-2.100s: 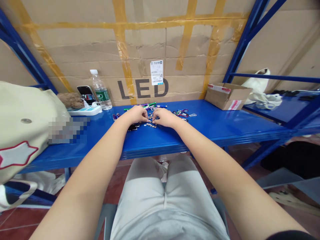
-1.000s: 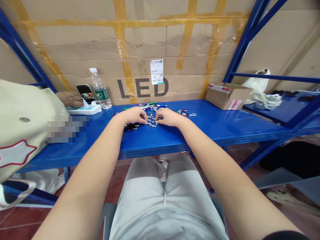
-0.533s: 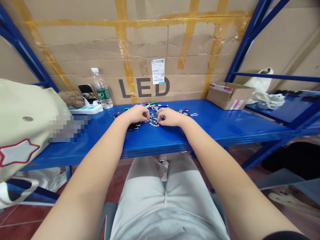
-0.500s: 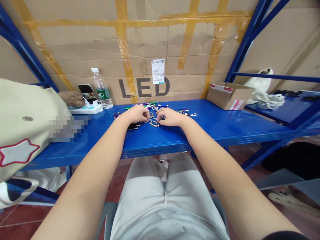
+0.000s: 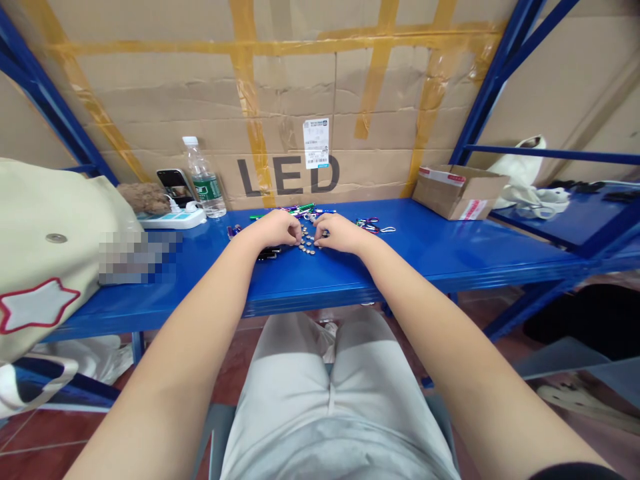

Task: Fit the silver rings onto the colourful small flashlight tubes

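Observation:
A loose cluster of small silver button cells point(image 5: 307, 243) lies on the blue steel shelf point(image 5: 400, 260). My left hand point(image 5: 273, 230) rests at the cluster's left side, and my right hand point(image 5: 341, 234) rests at its right, both with fingers curled towards it. Whether either hand pinches a cell is hidden. Coloured metal pens or mini torches point(image 5: 300, 211) lie just beyond the fingertips. Black small cylinders point(image 5: 269, 253) sit under my left hand's wrist side, and coloured carabiner clips point(image 5: 373, 226) lie right of my right hand.
A water bottle point(image 5: 203, 179), a phone point(image 5: 173, 187) and a white power strip point(image 5: 173, 219) stand at the shelf's back left. A beige bag point(image 5: 50, 247) bulges in from the left. An open cardboard box point(image 5: 459, 193) sits back right, against a taped carton wall point(image 5: 300, 87).
My view has turned slightly and steadied. Both hands have stayed at the button cells, drawing a little closer around them, and the cluster has shifted only slightly.

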Demonstrator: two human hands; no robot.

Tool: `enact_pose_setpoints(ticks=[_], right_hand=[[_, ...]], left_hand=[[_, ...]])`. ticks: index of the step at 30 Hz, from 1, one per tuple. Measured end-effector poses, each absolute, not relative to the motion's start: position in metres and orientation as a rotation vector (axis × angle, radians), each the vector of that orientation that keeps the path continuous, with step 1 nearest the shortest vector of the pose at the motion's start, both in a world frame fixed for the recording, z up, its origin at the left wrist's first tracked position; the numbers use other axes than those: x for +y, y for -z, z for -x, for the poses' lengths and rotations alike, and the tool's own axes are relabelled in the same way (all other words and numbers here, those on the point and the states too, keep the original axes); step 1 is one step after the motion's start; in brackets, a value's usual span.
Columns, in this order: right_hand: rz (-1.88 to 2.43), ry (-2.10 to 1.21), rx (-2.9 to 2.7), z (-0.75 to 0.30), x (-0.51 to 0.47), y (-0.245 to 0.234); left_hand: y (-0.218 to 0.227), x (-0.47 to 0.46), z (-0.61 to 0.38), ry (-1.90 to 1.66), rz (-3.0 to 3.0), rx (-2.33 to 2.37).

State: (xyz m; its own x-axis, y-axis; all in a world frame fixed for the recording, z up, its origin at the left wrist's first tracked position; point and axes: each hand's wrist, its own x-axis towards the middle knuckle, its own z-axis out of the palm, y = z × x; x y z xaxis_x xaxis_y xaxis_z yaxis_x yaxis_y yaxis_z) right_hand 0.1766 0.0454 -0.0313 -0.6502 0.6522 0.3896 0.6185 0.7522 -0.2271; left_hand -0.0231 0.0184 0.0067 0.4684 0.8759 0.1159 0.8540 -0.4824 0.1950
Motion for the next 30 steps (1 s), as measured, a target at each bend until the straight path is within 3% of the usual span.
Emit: enact_pose_setpoints(ticks=[21, 30], right_hand=[[0.92, -0.263, -2.633, -0.188, 0.034, 0.019], [1.091, -0.242, -2.575, -0.189, 0.042, 0.025]], left_hand=[[-0.016, 0.013, 0.032, -0.325, -2.53, 1.383], [-0.007, 0.022, 0.031, -0.112, -2.538, 1.252]])
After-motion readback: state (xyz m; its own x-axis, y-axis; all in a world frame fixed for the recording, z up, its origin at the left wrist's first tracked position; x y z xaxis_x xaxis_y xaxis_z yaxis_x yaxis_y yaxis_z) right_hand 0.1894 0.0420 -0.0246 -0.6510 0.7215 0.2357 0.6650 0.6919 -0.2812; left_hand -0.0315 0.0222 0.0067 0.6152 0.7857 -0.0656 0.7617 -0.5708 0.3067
